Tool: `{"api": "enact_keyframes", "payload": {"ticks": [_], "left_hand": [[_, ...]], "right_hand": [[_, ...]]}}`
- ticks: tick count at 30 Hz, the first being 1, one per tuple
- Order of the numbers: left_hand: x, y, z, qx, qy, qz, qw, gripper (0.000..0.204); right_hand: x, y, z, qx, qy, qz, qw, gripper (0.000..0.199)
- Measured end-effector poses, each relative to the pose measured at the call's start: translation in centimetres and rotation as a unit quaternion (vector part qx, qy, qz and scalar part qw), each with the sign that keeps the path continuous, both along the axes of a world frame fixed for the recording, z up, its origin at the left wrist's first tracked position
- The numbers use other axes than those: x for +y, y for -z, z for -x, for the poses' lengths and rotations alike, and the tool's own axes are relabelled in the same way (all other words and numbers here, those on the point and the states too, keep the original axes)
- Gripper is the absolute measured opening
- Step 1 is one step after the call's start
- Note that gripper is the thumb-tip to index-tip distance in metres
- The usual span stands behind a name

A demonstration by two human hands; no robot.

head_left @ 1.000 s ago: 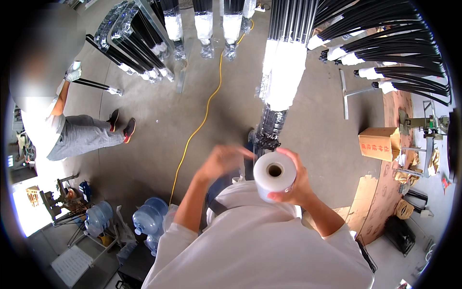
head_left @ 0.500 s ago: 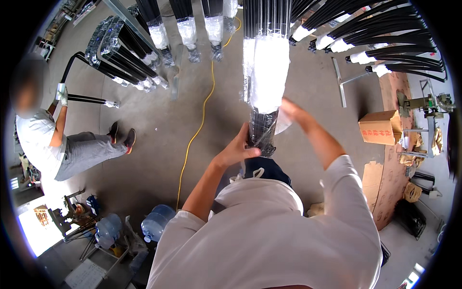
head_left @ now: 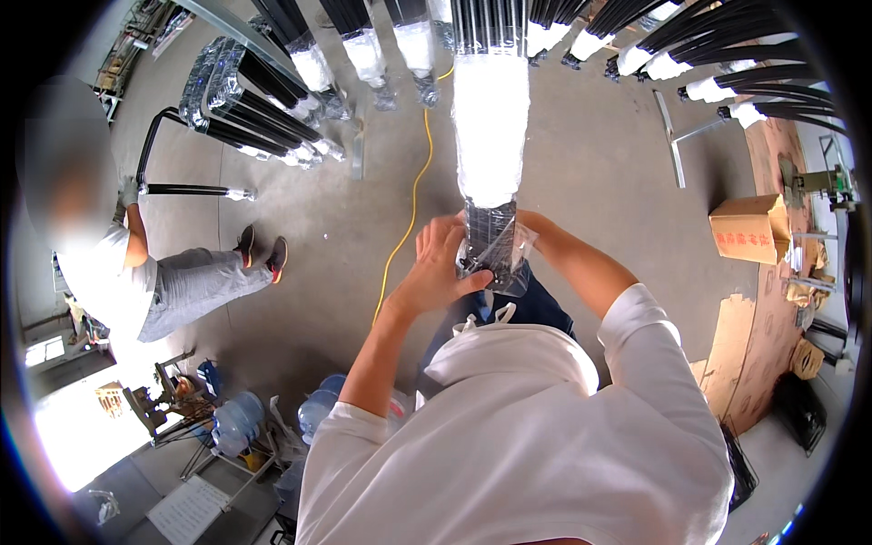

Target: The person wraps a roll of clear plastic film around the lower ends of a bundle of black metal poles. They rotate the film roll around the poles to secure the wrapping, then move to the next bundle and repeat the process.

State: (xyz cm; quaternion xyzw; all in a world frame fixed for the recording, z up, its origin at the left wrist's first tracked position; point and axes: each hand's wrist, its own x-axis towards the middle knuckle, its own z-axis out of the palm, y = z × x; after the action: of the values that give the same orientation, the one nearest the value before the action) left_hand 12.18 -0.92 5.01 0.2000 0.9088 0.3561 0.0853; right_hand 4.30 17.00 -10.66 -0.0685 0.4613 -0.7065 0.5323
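Note:
A bundle of black tubes (head_left: 490,27) comes down from the top middle toward my body, with a white wrap (head_left: 490,127) around its lower stretch. Below the white, clear plastic film (head_left: 513,268) covers the dark end and hangs loose at its tip. My left hand (head_left: 442,263) grips that end from the left, its thumb pressed over the film and its fingers curled along the side. On the other side, my right hand (head_left: 529,222) reaches behind the bundle; its fingers are hidden there.
More wrapped tube bundles hang at upper left (head_left: 363,54) and upper right (head_left: 727,86). A person (head_left: 118,263) handles a bent tube at far left. A yellow cord (head_left: 413,209) crosses the floor. A cardboard box (head_left: 749,229) stands right; blue water jugs (head_left: 238,422) sit lower left.
My right hand has moved in from the right to behind the bundle's end. My left hand stays on the end, with its thumb now over the film. The whole view has shifted slightly.

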Motion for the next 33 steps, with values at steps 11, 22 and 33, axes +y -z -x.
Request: {"api": "enact_keyframes", "payload": {"ticks": [11,22,33], "left_hand": [[3.3,0.0,1.3,-0.402,-0.011,-0.400,0.824,0.086],[6.5,1.7,-0.3,-0.305,-0.078,-0.448,0.837,0.063],[4.2,3.2,1.1,-0.313,-0.084,-0.480,0.815,0.068]], "right_hand": [[3.6,-8.0,-5.8,-0.207,0.183,-0.124,0.953,0.033],[5.1,-11.6,-16.1,-0.112,0.340,-0.049,0.933,0.081],[7.3,-16.0,-14.1,-0.012,0.162,-0.085,0.983,0.085]]}}
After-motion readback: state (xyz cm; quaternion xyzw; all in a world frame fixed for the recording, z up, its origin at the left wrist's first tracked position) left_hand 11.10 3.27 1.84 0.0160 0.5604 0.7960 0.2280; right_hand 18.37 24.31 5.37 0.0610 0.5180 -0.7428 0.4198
